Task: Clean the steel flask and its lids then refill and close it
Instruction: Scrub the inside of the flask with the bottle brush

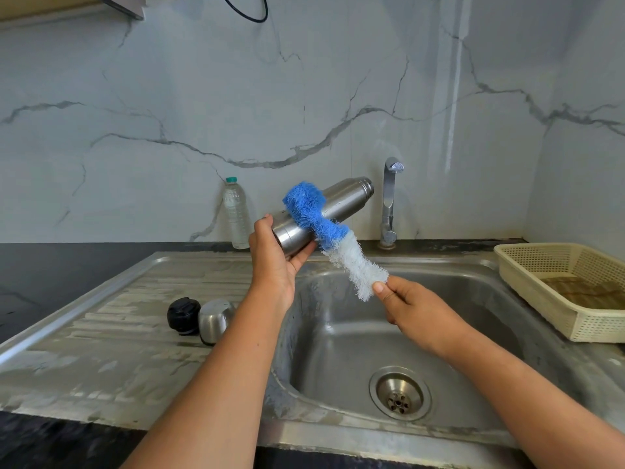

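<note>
Now the left hand, arm stretched forward, grips the base of the steel flask, tilted mouth-up over the sink edge. The right hand pinches the white end of the brush; its blue end lies across the flask. The 2 lids, black lid and steel lid, rest on the drainboard.

Both arms bare, right up to frame edge. L grip & R grip: bare, nails short & plain. L forearm has small dark spot nr wrist. R forearm bare, smooth.
</note>
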`<action>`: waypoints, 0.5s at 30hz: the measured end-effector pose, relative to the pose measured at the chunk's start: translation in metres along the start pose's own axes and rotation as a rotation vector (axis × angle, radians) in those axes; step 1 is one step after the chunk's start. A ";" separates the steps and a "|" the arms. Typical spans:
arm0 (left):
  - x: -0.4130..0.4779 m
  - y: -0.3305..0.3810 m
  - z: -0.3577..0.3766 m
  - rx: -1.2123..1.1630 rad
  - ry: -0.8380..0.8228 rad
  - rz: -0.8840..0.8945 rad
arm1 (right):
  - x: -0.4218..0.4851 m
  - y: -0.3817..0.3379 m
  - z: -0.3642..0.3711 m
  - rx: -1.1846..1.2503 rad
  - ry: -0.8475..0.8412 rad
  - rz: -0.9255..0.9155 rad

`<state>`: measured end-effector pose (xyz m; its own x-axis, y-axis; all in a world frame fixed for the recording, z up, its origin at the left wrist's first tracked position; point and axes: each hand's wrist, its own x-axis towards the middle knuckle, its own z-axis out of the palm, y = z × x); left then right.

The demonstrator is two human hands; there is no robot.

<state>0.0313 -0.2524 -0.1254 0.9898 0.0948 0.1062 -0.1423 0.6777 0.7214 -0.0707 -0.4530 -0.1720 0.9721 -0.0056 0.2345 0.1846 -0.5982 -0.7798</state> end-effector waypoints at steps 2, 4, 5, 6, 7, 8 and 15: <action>0.000 -0.001 0.001 0.026 0.008 0.001 | 0.000 0.000 0.000 -0.003 -0.007 0.001; 0.000 -0.001 0.002 0.064 0.022 0.005 | 0.000 -0.001 0.001 -0.023 -0.005 0.001; 0.000 0.000 0.002 0.092 0.030 0.006 | 0.001 -0.001 0.001 -0.023 0.000 0.001; -0.001 0.000 0.002 0.119 0.038 0.003 | 0.001 -0.001 0.001 -0.022 0.006 0.001; -0.001 -0.001 0.002 0.134 0.044 -0.007 | 0.001 -0.002 0.001 -0.025 0.012 -0.001; -0.001 -0.001 0.003 0.138 0.050 -0.024 | 0.001 -0.002 0.001 -0.034 0.019 -0.003; -0.008 0.001 0.006 0.042 0.053 -0.147 | 0.001 -0.004 0.001 -0.075 0.036 -0.015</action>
<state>0.0232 -0.2564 -0.1213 0.9986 0.0363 -0.0379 0.0048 0.6558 0.7549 -0.0701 -0.4496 -0.1687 0.9632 -0.0240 0.2679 0.1868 -0.6568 -0.7305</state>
